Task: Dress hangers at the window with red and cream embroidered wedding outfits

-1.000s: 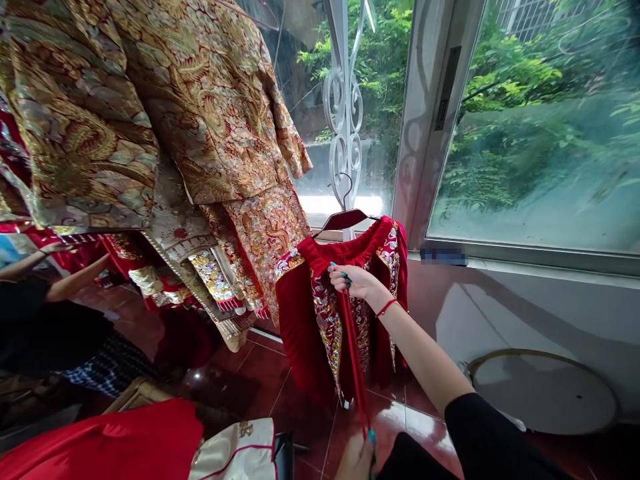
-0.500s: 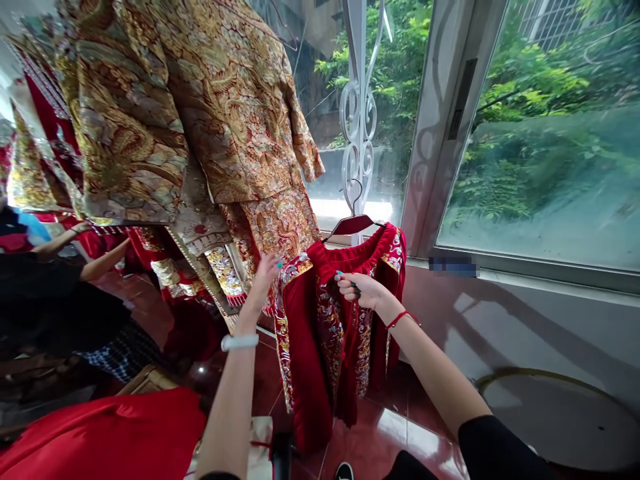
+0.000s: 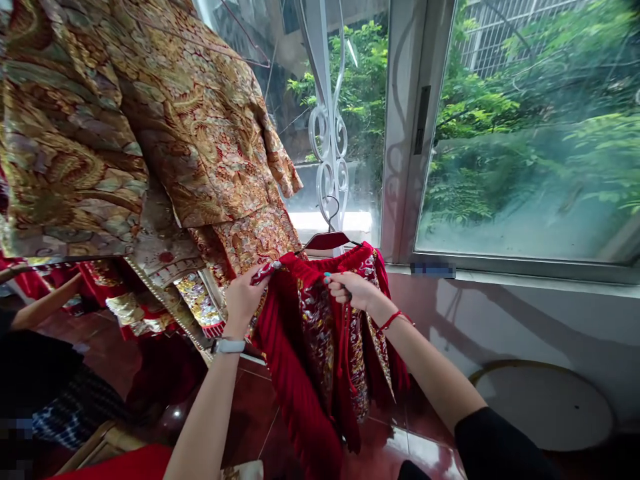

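A red velvet garment (image 3: 300, 353) with gold and silver embroidered panels hangs from a dark red hanger (image 3: 327, 241) on a wire hook at the window grille. My left hand (image 3: 243, 300) grips its embroidered upper edge, pulling that side inward. My right hand (image 3: 350, 290) pinches a thin red cord (image 3: 344, 347) at the garment's neck, and the cord dangles down the front. A white watch (image 3: 227, 346) sits on my left wrist, and a red string bracelet (image 3: 393, 321) circles my right. The garment's left side is folded, hiding part of its lining.
Gold-and-red brocade robes (image 3: 195, 133) hang close on the left, above embroidered red garments. A co-worker's arm (image 3: 45, 303) and dark clothing are at far left. Behind are a white iron grille (image 3: 327, 133) and window. A round white disc (image 3: 543, 407) rests by the wall on red tiles (image 3: 250, 407).
My left hand has risen into view and taken hold of the garment's upper edge, drawing that side inward. The right hand stays at the cord. The view has shifted slightly.
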Tool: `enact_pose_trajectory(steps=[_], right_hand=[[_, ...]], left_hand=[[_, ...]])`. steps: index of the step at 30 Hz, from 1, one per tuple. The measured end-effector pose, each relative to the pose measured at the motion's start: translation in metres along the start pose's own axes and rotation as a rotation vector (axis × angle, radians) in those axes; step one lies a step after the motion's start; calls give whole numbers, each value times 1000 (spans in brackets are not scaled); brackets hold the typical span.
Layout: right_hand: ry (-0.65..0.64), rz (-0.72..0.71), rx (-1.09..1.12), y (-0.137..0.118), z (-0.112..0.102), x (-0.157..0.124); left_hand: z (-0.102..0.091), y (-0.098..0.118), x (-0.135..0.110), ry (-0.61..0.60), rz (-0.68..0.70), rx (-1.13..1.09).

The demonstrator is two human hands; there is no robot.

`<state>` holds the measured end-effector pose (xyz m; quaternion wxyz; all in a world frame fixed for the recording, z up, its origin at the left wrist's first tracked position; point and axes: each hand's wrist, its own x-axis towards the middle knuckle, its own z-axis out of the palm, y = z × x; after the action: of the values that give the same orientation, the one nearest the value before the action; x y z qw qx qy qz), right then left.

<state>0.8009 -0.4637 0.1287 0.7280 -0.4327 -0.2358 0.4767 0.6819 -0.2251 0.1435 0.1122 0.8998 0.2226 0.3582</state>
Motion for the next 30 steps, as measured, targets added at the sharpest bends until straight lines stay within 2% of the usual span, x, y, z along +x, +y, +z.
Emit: enact_pose_trajectory(steps=[3, 8, 11, 13, 14, 16, 18, 19, 22, 24, 26, 28, 29, 30], right_hand=[[77, -85, -7, 5, -8, -15], [159, -150, 43, 39, -3, -22], [178, -190, 57, 47, 0, -20], [171, -178, 68, 48, 1, -18], [165, -169, 82, 48, 1, -18], [157, -160, 135, 50, 1, -16], [156, -162, 193, 55, 4, -13], [158, -165, 214, 59, 6, -10], [177, -188, 205, 71, 13, -2], [218, -231, 122, 75, 12, -4], [231, -243, -113, 69, 1, -17], [255, -215, -456, 50, -22, -40], [307, -217, -632, 35, -38, -53], [439, -257, -750, 19, -55, -64]], left_hand=[[15, -7, 12, -53, 40, -60], [40, -17, 26, -103, 113, -217], [43, -19, 33, -133, 110, -245], [39, -11, 28, -101, 101, -256], [36, -3, 18, -36, 98, -265], [32, 20, -15, 187, 59, -315], [36, 52, -66, 406, -80, -472], [41, 68, -94, 411, -172, -611], [67, 109, -167, -38, -409, -1037], [81, 123, -194, -213, -557, -1163], [85, 125, -202, -249, -670, -1199], [80, 120, -200, -243, -718, -1208], [75, 117, -196, -245, -725, -1212], [69, 114, -193, -250, -729, -1218]])
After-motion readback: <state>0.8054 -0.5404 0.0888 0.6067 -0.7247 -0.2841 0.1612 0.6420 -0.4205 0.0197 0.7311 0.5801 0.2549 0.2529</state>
